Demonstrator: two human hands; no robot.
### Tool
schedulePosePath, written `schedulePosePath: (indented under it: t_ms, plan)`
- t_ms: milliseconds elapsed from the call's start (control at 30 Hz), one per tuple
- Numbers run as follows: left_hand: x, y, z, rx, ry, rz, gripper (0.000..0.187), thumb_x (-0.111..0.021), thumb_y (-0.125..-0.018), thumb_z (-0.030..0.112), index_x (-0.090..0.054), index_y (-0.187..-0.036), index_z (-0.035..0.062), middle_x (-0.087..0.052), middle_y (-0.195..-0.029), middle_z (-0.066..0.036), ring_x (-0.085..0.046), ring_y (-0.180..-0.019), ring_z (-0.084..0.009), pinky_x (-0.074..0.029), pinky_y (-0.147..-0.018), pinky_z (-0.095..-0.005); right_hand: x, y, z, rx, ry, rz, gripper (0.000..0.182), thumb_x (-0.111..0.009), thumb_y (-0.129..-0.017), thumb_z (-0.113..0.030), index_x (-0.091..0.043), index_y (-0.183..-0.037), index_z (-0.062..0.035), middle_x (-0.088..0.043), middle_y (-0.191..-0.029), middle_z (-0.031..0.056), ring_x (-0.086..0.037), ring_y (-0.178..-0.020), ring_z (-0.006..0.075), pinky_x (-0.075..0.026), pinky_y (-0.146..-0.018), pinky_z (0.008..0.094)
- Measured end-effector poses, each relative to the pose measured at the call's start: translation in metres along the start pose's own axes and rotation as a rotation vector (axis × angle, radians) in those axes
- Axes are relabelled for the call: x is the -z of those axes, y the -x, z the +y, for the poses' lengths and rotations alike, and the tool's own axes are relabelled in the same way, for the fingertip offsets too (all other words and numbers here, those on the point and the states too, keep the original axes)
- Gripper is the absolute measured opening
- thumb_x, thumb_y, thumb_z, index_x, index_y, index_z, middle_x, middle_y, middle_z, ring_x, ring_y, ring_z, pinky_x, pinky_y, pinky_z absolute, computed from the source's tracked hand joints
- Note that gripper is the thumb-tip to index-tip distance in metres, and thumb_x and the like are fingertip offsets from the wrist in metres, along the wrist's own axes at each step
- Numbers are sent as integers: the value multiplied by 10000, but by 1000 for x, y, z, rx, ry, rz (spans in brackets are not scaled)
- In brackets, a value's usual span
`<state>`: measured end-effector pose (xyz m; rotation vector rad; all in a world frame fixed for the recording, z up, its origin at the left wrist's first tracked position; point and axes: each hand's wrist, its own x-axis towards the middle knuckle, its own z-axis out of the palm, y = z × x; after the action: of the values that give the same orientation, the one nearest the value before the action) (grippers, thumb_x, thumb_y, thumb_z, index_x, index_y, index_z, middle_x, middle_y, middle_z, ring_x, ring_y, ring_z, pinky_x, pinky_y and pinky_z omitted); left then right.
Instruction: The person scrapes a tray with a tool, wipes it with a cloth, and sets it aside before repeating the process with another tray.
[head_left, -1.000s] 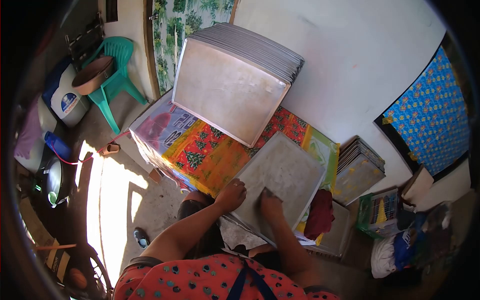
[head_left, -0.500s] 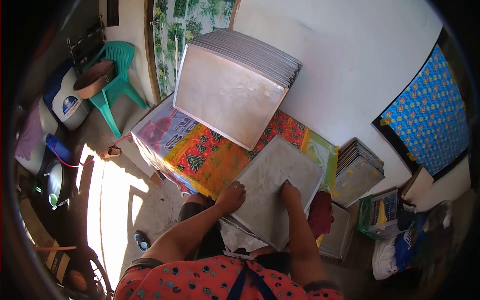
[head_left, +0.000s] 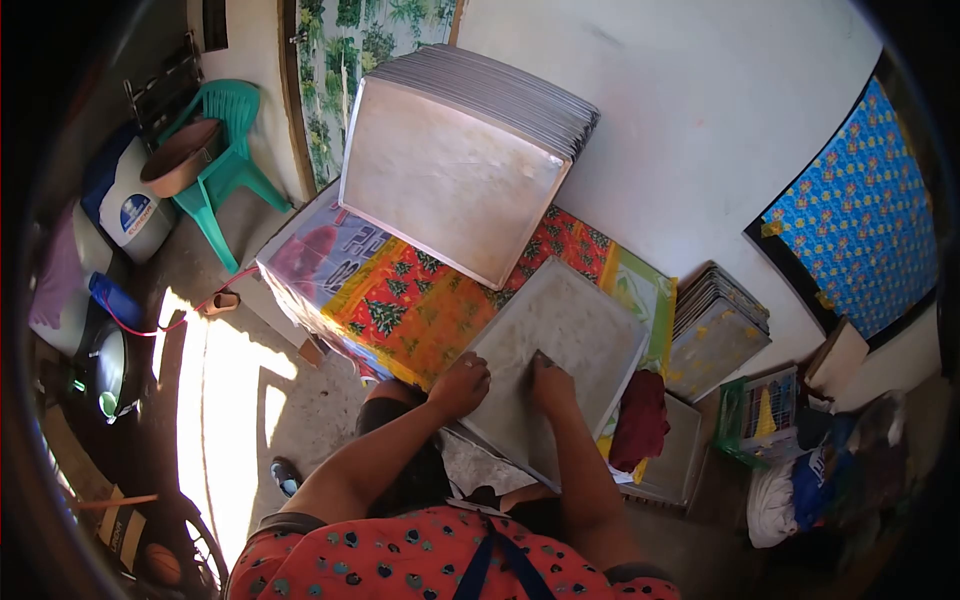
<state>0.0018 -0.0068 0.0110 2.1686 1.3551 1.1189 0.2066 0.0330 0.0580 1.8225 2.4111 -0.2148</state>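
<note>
A flat metal baking tray (head_left: 590, 345) lies tilted in front of me, partly over the edge of the cloth-covered table. My left hand (head_left: 462, 387) is closed at the tray's left edge, its fingers curled on the rim. On the tray's surface rests my right hand (head_left: 552, 388), fingers bent together and pressing down. Whatever it may be holding is too small to make out. Behind the tray, a tall stack of similar trays (head_left: 450, 180) leans on the table. A dark red cloth (head_left: 640, 420) sits by the tray's right edge.
A patterned plastic table cover (head_left: 400, 300) spreads under the stack. More trays (head_left: 715, 345) lean against the wall at right, near a green crate (head_left: 735, 420). At left stand a green chair (head_left: 230, 150) holding a brown basin (head_left: 185, 158), and a red hose (head_left: 190, 318).
My right hand has slid left across the tray, closer to my left hand. My left hand stays at the rim. The whole view has shifted slightly.
</note>
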Motion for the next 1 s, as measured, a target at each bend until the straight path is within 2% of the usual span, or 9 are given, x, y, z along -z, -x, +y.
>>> schedulePosePath:
  t_ms: [100,233,333,433,567,633,733,933,1000]
  plan:
    - [-1,2,0,-1,-8,36,142,-563,-825,130,-607,-877,6,-583,-963,-126,-522,-1010,-301,-444,-891,-392,7,-22,41,-49,-14,0,360,-478,-837,-129,-542,-1177,-32,-657,-912,239,-656,-839,384,-527,-723,456]
    - [2,1,3,26,0,4,141,-563,-822,126,-608,-877,4,-581,-981,-130,-521,-1018,-306,-443,-895,-394,-15,3,16,-15,5,-18,345,-464,-853,-139,-550,-1169,-30,-663,-859,229,-658,-821,387,-526,-710,471]
    - [3,-1,3,66,9,-64,136,-568,-820,126,-608,-873,7,-581,-996,-130,-521,-1024,-309,-443,-895,-396,-31,44,-42,131,183,-23,455,-444,-876,-128,-462,-1299,37,-603,-1062,321,-648,-895,419,-525,-786,475]
    - [-1,1,2,21,32,43,127,-571,-818,124,-605,-860,9,-579,-989,-131,-520,-1012,-311,-445,-887,-402,-45,57,-66,121,201,89,481,-453,-868,-137,-449,-1320,27,-588,-1078,338,-647,-894,431,-526,-799,466]
    - [4,1,6,9,14,44,131,-567,-824,130,-604,-854,8,-584,-983,-126,-521,-1015,-305,-447,-886,-399,-14,29,-38,103,59,8,456,-437,-873,-141,-475,-1304,3,-623,-1059,273,-656,-875,387,-531,-747,456]
    - [3,0,5,33,14,19,137,-561,-828,135,-604,-856,8,-588,-987,-124,-520,-1024,-301,-446,-890,-396,-4,5,-11,-8,38,-65,432,-426,-880,-132,-492,-1288,-8,-664,-962,219,-661,-845,356,-527,-713,455]
    - [4,1,5,36,-6,-4,144,-555,-830,139,-603,-855,6,-591,-984,-123,-515,-1031,-300,-444,-899,-392,-6,-14,28,-126,42,54,422,-431,-877,-122,-504,-1274,0,-679,-865,192,-663,-822,351,-525,-704,457]
    - [4,1,6,20,-24,12,143,-553,-825,135,-598,-843,1,-586,-968,-130,-513,-1027,-303,-439,-907,-399,-36,13,8,-98,100,-15,432,-460,-864,-125,-508,-1264,32,-663,-926,241,-651,-880,390,-513,-763,491]
    - [3,0,4,31,-1,4,139,-554,-824,130,-601,-847,2,-586,-973,-131,-515,-1031,-303,-439,-906,-399,-26,53,-44,-38,189,-5,501,-474,-866,-154,-453,-1321,53,-602,-1076,318,-587,-1037,451,-443,-886,583]
